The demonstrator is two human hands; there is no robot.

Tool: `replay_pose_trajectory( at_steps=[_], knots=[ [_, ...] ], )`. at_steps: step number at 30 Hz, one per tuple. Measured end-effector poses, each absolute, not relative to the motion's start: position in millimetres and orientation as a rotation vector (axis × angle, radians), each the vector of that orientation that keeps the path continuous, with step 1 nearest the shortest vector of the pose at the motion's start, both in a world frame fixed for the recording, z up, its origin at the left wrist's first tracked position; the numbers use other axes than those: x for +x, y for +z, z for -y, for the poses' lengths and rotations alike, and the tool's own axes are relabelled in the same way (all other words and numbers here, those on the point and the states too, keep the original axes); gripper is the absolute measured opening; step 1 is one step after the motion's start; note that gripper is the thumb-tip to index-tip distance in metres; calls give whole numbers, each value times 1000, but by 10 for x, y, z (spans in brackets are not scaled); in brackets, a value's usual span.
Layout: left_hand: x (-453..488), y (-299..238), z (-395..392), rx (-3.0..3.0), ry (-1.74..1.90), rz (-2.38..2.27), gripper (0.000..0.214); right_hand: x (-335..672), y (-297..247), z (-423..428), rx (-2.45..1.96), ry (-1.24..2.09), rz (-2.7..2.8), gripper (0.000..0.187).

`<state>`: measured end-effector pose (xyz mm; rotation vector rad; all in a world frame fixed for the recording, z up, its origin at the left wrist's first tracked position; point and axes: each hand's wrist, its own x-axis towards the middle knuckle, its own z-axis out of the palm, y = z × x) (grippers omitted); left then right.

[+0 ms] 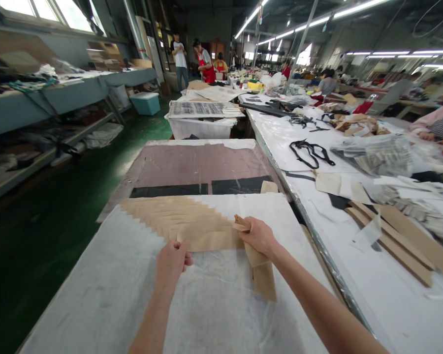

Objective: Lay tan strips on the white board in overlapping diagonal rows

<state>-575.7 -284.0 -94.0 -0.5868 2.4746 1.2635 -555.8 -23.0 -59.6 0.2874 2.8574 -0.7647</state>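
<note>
You're laying tan strips on the covered table.
Your L hand (pixel 173 260) pinches the near edge of the fanned tan strips (pixel 177 219), which lie flat on the white sheet (pixel 107 285). Your R hand (pixel 259 237) is closed round a strip bundle (pixel 263 278) that hangs over the sheet, just R of the fan. Black straps (pixel 310 152) lie on the next table.

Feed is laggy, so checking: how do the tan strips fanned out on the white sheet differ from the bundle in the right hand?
The fanned strips lie flat on the white sheet, overlapped in a stepped row; the held bundle is stacked together in the right hand. The fanned strips spread wide; the held bundle is one narrow stack. The left hand touches only the fanned strips. Both are the same tan.
</note>
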Motion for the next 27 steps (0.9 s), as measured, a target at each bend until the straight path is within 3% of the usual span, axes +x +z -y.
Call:
replay_pose_trajectory(
  at_steps=[8, 19, 27],
  knots=[
    [-5723, -945, 2826, -584, 1301, -2468, 20, -5668, -680, 285, 193, -561, -2838, 18],
    [-5685, -963, 2812, -606, 1359, -2444, 21, -5694, -793, 95, 110, -747, -2735, 18],
    [-5674, -949, 2805, -623, 1333, -2461, 16, -5730, -781, 140, 162, -633, -2769, 20]
  ],
)
